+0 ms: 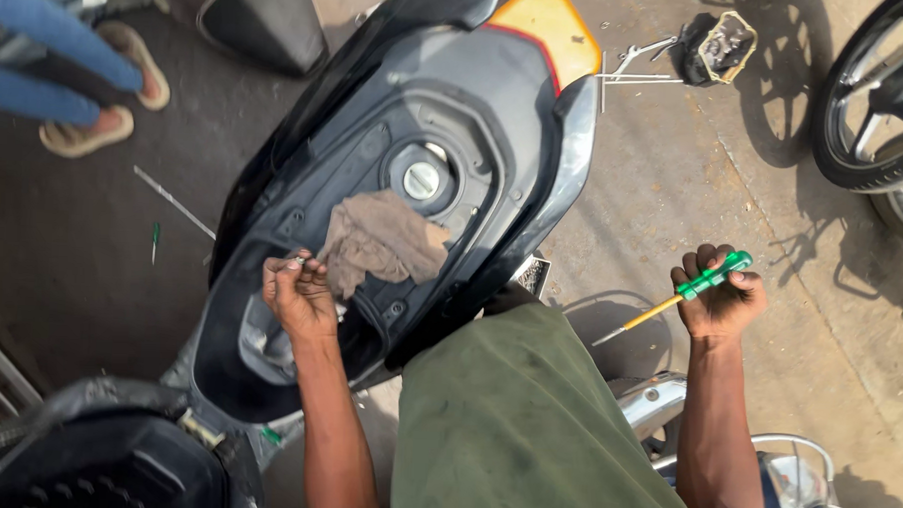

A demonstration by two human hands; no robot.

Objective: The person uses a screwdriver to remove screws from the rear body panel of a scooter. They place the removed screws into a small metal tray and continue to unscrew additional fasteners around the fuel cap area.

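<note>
Head view looks down on a scooter (pixel 538 77) with its seat off, filling the middle and upper frame; its open body shows a round fuel cap (pixel 421 180) near the centre. A green-clad leg (pixel 526 427) takes up the lower middle. At the upper right edge stands a wheel (pixel 867 98). In the upper left, another person's sandalled feet (pixel 107 92) stand on the concrete. A brown rag (pixel 382 240) lies crumpled in the body just below the cap. The left hand (pixel 298 291), at centre left beside the rag, has its fingertips pinched together on a small metal piece (pixel 297 263), too small to tell what. The right hand (pixel 722 294), at centre right over the ground and well apart from the scooter, is fisted round a green-handled screwdriver (pixel 685 292), its yellow shaft pointing down-left.
</note>
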